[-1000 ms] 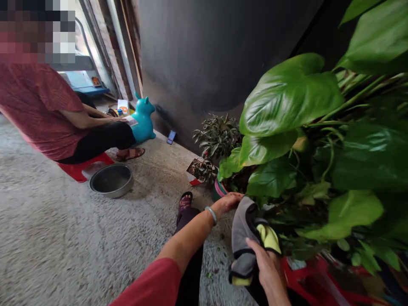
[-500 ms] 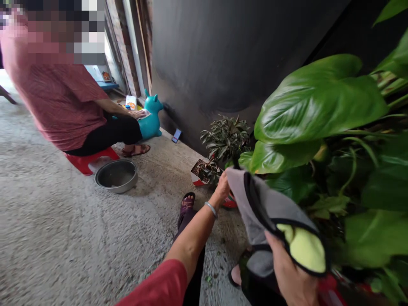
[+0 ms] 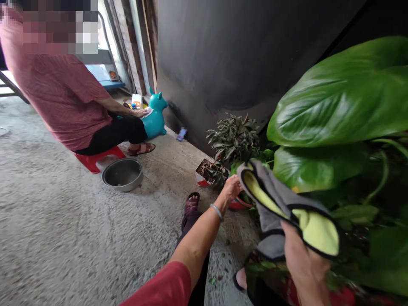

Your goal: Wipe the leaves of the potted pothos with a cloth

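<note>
A grey and yellow-green cleaning cloth with black edging (image 3: 274, 187) is folded loosely and stretched between my two hands. My left hand (image 3: 232, 189), with a bracelet at the wrist, is closed on its far end; the fingertips are partly hidden behind the fabric. My right hand (image 3: 304, 263) grips the near part, thumb on top and the other fingers hidden beneath. Some of the yellow-green side shows in the folds. Broad green leaves (image 3: 331, 97) are close behind the cloth, to the right.
A co-worker (image 3: 60, 97) on a red stool (image 3: 92, 161) rests a hand with a pale cloth on a turquoise animal toy (image 3: 156, 119). A grey metal basin (image 3: 123, 174) stands on the concrete floor. Potted plants (image 3: 234, 136) stand along the dark wall (image 3: 239, 55).
The cloth has turned and opened at its far end, showing more of its yellow-green side. Both hands keep hold of it. The view has shifted slightly.
</note>
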A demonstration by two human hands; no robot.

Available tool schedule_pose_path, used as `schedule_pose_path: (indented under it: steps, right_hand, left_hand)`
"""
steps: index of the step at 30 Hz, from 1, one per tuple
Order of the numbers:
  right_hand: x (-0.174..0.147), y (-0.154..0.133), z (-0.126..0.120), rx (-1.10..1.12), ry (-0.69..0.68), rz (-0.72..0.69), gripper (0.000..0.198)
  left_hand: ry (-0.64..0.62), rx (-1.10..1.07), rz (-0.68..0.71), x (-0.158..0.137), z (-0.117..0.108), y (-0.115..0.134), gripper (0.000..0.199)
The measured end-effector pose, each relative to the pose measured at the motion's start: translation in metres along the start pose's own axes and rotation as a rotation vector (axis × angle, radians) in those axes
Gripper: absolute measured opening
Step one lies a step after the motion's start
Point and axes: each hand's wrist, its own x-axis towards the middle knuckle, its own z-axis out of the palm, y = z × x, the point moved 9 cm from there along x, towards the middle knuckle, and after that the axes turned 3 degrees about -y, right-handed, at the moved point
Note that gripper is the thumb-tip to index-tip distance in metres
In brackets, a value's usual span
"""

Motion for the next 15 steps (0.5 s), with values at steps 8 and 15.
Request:
schedule_pose_path:
  steps: [8,15]
  right_hand:
    - [-0.028,0.027,0.061,0.116,-0.308,0.164,0.048]
    - [0.008,0.010,-0.013,-0.038,0.004,0.105,0.050]
  left_hand:
    - [0.028,0.092,-0.040,0.003,-0.011,0.005,0.035]
    - [-0.001,0.198,-0.072,0.006,-0.016,0.001,0.027]
